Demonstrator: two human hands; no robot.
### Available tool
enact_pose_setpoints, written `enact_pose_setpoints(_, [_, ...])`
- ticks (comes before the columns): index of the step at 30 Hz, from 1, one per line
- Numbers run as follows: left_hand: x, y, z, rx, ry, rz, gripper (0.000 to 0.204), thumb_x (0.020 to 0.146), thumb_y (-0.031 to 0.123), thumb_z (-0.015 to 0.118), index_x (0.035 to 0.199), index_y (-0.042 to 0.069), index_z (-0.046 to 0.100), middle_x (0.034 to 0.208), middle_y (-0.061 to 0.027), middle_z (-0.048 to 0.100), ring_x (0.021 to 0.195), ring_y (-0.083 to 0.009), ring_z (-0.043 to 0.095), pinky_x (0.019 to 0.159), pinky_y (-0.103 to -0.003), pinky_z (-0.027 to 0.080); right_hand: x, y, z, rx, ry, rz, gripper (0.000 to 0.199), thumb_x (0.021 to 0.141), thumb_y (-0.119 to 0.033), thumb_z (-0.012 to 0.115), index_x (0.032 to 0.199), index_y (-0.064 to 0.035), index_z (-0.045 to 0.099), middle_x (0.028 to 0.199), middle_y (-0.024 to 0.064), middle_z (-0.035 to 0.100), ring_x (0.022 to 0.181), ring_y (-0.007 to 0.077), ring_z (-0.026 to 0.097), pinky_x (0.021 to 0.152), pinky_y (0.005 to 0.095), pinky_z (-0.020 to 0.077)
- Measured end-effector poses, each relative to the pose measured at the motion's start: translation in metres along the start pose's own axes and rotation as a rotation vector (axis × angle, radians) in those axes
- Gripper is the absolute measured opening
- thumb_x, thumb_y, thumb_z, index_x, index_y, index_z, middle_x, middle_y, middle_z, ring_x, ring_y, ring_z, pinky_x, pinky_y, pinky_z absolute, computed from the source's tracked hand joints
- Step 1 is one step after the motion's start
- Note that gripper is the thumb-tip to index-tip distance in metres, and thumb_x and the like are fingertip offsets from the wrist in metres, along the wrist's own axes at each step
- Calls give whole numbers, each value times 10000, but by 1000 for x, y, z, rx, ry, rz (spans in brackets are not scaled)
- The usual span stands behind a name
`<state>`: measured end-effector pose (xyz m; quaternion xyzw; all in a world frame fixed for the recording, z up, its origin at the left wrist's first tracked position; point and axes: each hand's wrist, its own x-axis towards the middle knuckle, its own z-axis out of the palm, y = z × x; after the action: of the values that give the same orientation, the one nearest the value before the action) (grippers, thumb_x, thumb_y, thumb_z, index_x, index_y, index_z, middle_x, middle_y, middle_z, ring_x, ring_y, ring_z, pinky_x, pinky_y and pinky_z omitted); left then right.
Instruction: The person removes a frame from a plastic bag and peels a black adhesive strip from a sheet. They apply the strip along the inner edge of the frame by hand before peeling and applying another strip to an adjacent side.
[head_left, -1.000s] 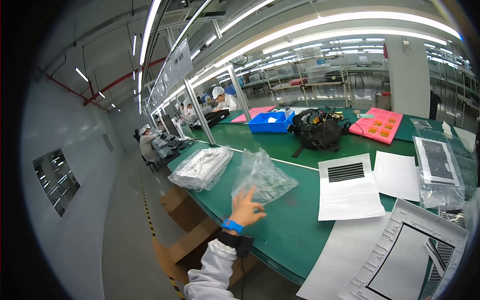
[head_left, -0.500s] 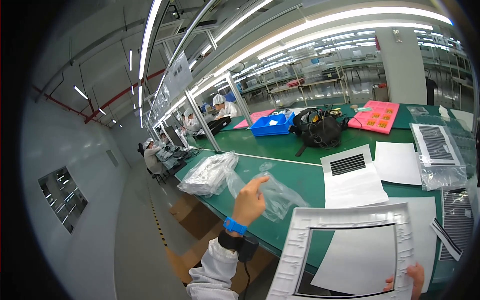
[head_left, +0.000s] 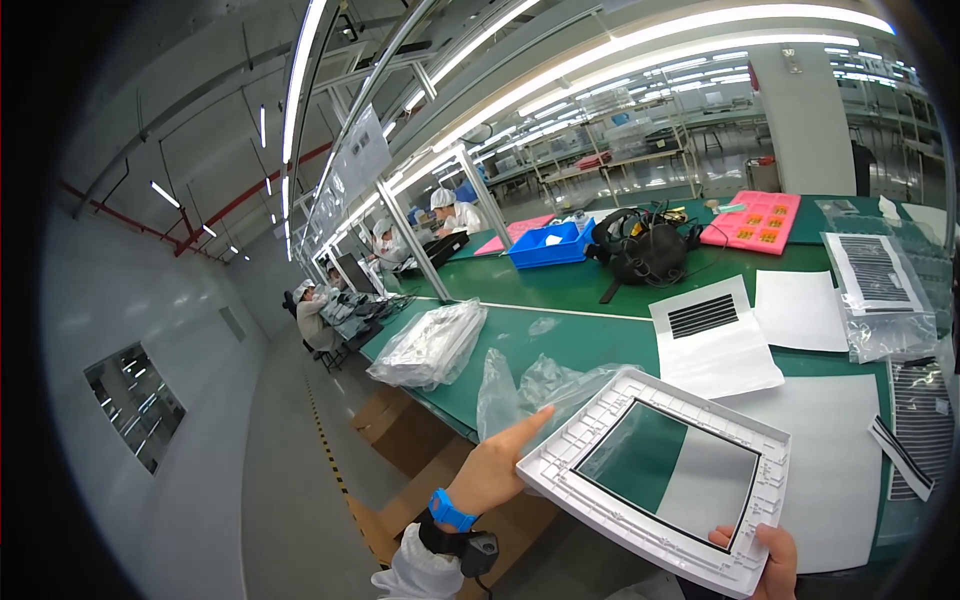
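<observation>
A white rectangular plastic frame (head_left: 640, 480), with a black inner edge around its opening, is tilted in front of me at the lower right. My right hand (head_left: 768, 560) grips its lower right corner, some fingers showing through the opening. Beside the frame's left corner is my left hand (head_left: 495, 468), its index finger stretched out along the outer edge. The frame hides part of this hand, and whether it touches the frame is unclear. A crumpled clear plastic bag (head_left: 500, 395) lies on the green table (head_left: 560, 335) just beyond the left hand.
A wrapped stack in clear plastic (head_left: 430, 345) lies at left. White sheets (head_left: 795, 310), one with a black-striped patch (head_left: 703, 315), and bagged striped pieces (head_left: 878, 275) are at right. Farther back are a blue bin (head_left: 550, 245), black strapped gear (head_left: 640, 250) and a pink tray (head_left: 755, 222). Cardboard boxes (head_left: 400, 435) stand below.
The frame has turned and tilted, its left corner coming up against my left hand. My left hand has dropped lower, away from the clear bag. The right hand keeps its grip.
</observation>
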<state>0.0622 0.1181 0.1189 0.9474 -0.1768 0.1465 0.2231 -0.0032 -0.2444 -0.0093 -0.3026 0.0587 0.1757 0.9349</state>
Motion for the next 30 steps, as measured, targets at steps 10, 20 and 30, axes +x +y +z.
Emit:
enact_pose_setpoints(10, [-21,12,29,319,151,-2,690,768,-116,476,1410,136,499,1254,-119,633,1088,-318,631,818,-386,555,5,30,27,-69,-78,-46,534,984,-100,511,1416,112,280,1298,309,545,1174,384,603,964,447,555])
enact_pose_setpoints(20, [-65,6,46,370,259,-57,607,789,-104,505,1370,68,532,1215,-136,658,1012,-303,673,800,-364,568,32,74,33,82,-112,118,555,984,-92,488,1464,53,250,1424,257,459,1303,370,501,1051,469,483])
enact_pose_setpoints(30, [-102,38,49,-37,-25,-56,463,870,73,646,1325,48,564,1254,-181,631,1131,-353,626,922,-385,534,32,101,58,100,-150,245,622,944,-9,513,1488,6,212,1498,210,395,1376,337,421,1129,456,393])
